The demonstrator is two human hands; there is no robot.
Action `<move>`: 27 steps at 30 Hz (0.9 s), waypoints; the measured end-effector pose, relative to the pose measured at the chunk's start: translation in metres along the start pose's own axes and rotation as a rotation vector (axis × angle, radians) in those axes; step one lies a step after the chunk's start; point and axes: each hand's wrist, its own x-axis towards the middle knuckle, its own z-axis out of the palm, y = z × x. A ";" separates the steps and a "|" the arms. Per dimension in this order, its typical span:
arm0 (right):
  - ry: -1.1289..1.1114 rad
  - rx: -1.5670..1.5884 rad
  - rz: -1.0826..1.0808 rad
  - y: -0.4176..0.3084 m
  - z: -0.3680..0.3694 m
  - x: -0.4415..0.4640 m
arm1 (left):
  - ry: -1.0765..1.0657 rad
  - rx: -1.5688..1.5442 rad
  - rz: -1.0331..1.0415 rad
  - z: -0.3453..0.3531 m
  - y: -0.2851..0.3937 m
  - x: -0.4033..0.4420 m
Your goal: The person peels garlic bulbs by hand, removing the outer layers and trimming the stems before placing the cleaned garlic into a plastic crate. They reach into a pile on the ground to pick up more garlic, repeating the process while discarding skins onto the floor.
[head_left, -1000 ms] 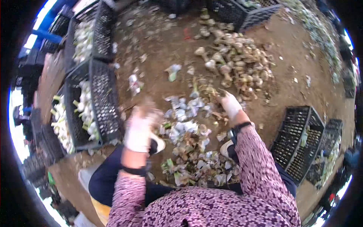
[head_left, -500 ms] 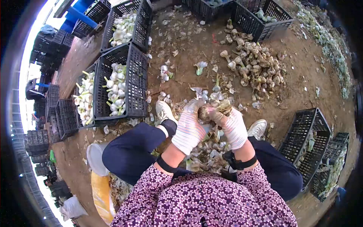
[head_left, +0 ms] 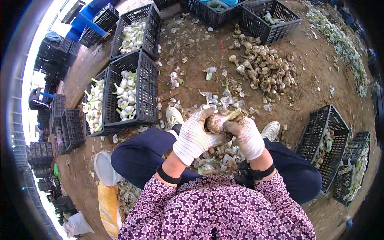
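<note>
Between my two gloved hands is a garlic bulb (head_left: pixel 215 123) with brown, dirty skin and a purplish patch; its dry stem points to the upper right. My left hand (head_left: pixel 196 134), in a striped white glove, is closed around the bulb's left side. The soiled fingers of my right hand (head_left: pixel 246 136) pinch the bulb and its stem from the right. Peeled garlic skins (head_left: pixel 220 160) lie on the ground below my hands, between my legs. A pile of unpeeled garlic bulbs (head_left: pixel 270 70) lies ahead, right of centre.
Black crates of cleaned white garlic (head_left: pixel 127 94) stand at the left. Another black crate (head_left: pixel 272 30) sits behind the pile, and a crate (head_left: pixel 326 140) with some garlic stands at the right. A white bucket (head_left: pixel 106 168) and yellow sack (head_left: pixel 108 204) are by my left knee.
The bulb has turned in my hands, showing more of its round side and its stem. Both hands have come slightly closer to my body. The view has shifted a little.
</note>
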 end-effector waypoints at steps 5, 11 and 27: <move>0.096 -0.100 -0.286 0.036 0.000 0.009 | -0.080 -0.735 -0.214 -0.004 -0.014 -0.013; 0.181 -0.173 -0.296 0.041 0.004 0.009 | -0.033 -0.870 -0.250 -0.001 -0.016 -0.011; 0.293 -1.318 -0.229 0.133 -0.041 0.061 | -0.201 -0.936 -0.145 -0.002 -0.032 -0.010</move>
